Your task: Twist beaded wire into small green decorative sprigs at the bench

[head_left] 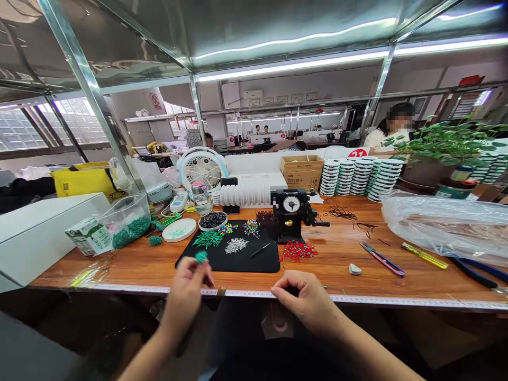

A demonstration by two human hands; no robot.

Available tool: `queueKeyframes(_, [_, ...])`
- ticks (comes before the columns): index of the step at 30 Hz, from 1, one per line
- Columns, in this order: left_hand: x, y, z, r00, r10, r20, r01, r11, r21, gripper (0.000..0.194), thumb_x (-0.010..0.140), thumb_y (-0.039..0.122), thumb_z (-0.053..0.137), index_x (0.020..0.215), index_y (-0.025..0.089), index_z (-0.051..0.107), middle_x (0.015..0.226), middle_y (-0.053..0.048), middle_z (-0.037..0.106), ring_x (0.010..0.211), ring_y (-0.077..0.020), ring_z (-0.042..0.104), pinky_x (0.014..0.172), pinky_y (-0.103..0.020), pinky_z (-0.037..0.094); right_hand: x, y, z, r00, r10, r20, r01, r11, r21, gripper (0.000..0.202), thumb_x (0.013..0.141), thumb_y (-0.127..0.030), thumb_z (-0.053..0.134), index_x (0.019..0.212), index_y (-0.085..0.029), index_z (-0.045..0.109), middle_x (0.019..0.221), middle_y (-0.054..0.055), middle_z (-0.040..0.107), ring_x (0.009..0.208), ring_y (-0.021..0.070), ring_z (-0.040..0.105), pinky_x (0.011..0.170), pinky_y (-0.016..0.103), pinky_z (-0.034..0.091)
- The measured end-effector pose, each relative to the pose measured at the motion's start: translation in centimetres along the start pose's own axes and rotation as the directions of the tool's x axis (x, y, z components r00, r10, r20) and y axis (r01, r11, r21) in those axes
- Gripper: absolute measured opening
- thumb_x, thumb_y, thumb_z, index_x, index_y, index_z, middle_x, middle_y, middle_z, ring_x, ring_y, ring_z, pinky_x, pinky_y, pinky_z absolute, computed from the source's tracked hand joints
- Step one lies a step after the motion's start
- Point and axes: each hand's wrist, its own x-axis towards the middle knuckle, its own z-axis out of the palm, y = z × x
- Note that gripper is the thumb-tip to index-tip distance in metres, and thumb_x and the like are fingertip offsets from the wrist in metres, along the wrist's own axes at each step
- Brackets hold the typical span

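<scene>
We pinch green bundle (201, 257) in left hand (186, 290) by mat's (234, 264) front-left corner. Right hand (307, 299) curled, fingertips together at surface's (337, 254) front edge; can't tell whether it grips anything. Winder (291, 211) bars way at mat's back-right corner, red bits (299, 251) just in front. White box (47, 233) fills left end; plastic bag (432, 227), pliers (478, 271) right. Bare wood between red bits and cutters (384, 260) reaches front edge.
</scene>
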Motion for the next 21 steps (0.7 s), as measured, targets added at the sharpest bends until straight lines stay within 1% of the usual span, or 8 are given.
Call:
queueKeyframes(5, [8.6, -2.2, -7.8, 0.983, -0.073, -0.169, 0.128, 0.931, 0.341, 0.021, 0.053, 0.039, 0.068, 0.057, 0.020, 0.061, 0.062, -0.010, 0.063, 0.073, -0.0356, 0.058, 0.071, -0.045, 0.042, -0.1, 0.2, -1.1, 0.996, -0.006, -0.087, 0.009, 0.999, 0.031, 0.022, 0.079, -0.033, 0.058, 0.066, -0.017, 0.063, 0.060, 0.001, 0.058, 0.060, 0.0152, 0.055, 0.055, 0.024, 0.041])
queueKeyframes(9, [9.8, -2.2, -9.3, 0.986, 0.002, -0.166, 0.077, 0.880, 0.470, 0.023, 0.050, 0.033, 0.067, 0.063, 0.014, 0.068, 0.074, -0.021, 0.066, 0.089, -0.0490, 0.055, 0.079, -0.055, 0.037, -0.1, 0.0, -1.1, 0.993, 0.018, -0.114, -0.010, 0.998, 0.065, 0.023, 0.080, -0.034, 0.058, 0.068, -0.016, 0.064, 0.062, 0.000, 0.057, 0.061, 0.0146, 0.053, 0.057, 0.024, 0.040])
queueKeyframes(12, [6.7, -1.0, -6.5, 0.968, 0.162, -0.194, -0.052, 0.878, 0.475, 0.045, 0.064, 0.037, 0.057, 0.100, 0.010, 0.065, 0.115, -0.022, 0.058, 0.119, -0.0418, 0.040, 0.095, -0.049, 0.031, -0.1, -0.3, -1.0, 0.991, 0.017, -0.133, -0.002, 0.994, 0.106, 0.022, 0.080, -0.034, 0.058, 0.070, -0.016, 0.065, 0.063, 0.000, 0.058, 0.061, 0.0139, 0.053, 0.058, 0.024, 0.040])
queueKeyframes(14, [3.3, 0.4, -3.4, 0.986, 0.161, -0.053, -0.127, 0.909, 0.396, 0.041, 0.069, 0.045, 0.058, 0.098, 0.018, 0.068, 0.100, -0.010, 0.066, 0.096, -0.0305, 0.057, 0.082, -0.037, 0.043, 0.0, -0.5, -0.9, 0.989, -0.013, -0.151, 0.032, 0.992, 0.123, 0.022, 0.080, -0.034, 0.059, 0.071, -0.016, 0.065, 0.065, 0.001, 0.060, 0.063, 0.0141, 0.054, 0.061, 0.024, 0.041])
queueKeyframes(15, [1.6, 1.1, -1.7, 0.986, 0.057, 0.159, -0.097, 0.963, 0.251, 0.039, 0.068, 0.048, 0.062, 0.093, 0.019, 0.071, 0.087, -0.006, 0.068, 0.082, -0.0257, 0.059, 0.072, -0.032, 0.045, -0.1, -0.5, -0.7, 0.987, -0.033, -0.158, 0.053, 0.991, 0.124, 0.021, 0.080, -0.034, 0.059, 0.071, -0.016, 0.066, 0.067, 0.002, 0.061, 0.065, 0.0146, 0.055, 0.062, 0.024, 0.042])
queueKeyframes(17, [-1.5, 2.5, 1.8, 0.845, -0.137, 0.518, 0.158, 0.987, 0.003, 0.043, 0.070, 0.051, 0.064, 0.096, 0.018, 0.071, 0.061, -0.002, 0.061, 0.055, -0.0165, 0.051, 0.051, -0.026, 0.039, -0.4, -0.6, -0.3, 0.985, -0.067, -0.159, 0.086, 0.990, 0.112, 0.020, 0.081, -0.034, 0.059, 0.072, -0.016, 0.066, 0.069, 0.002, 0.063, 0.069, 0.0156, 0.057, 0.064, 0.024, 0.043])
queueKeyframes(19, [-3.6, 3.5, 4.7, 0.788, -0.167, 0.593, 0.356, 0.909, -0.217, 0.037, 0.070, 0.046, 0.069, 0.091, 0.016, 0.071, 0.055, 0.002, 0.054, 0.046, -0.0097, 0.042, 0.044, -0.021, 0.030, -0.8, -0.6, 0.3, 0.987, -0.088, -0.134, 0.102, 0.990, 0.100, 0.019, 0.082, -0.033, 0.059, 0.073, -0.017, 0.067, 0.070, 0.003, 0.064, 0.070, 0.0157, 0.058, 0.064, 0.024, 0.043])
queueKeyframes(21, [-4.7, 3.8, 6.5, 0.818, -0.171, 0.548, 0.431, 0.814, -0.389, 0.028, 0.069, 0.041, 0.072, 0.077, 0.014, 0.070, 0.054, 0.002, 0.051, 0.046, -0.0069, 0.038, 0.043, -0.019, 0.027, -1.4, -0.5, 0.7, 0.989, -0.107, -0.102, 0.116, 0.989, 0.089, 0.019, 0.084, -0.030, 0.057, 0.075, -0.017, 0.067, 0.071, 0.002, 0.064, 0.070, 0.0145, 0.059, 0.065, 0.023, 0.044])
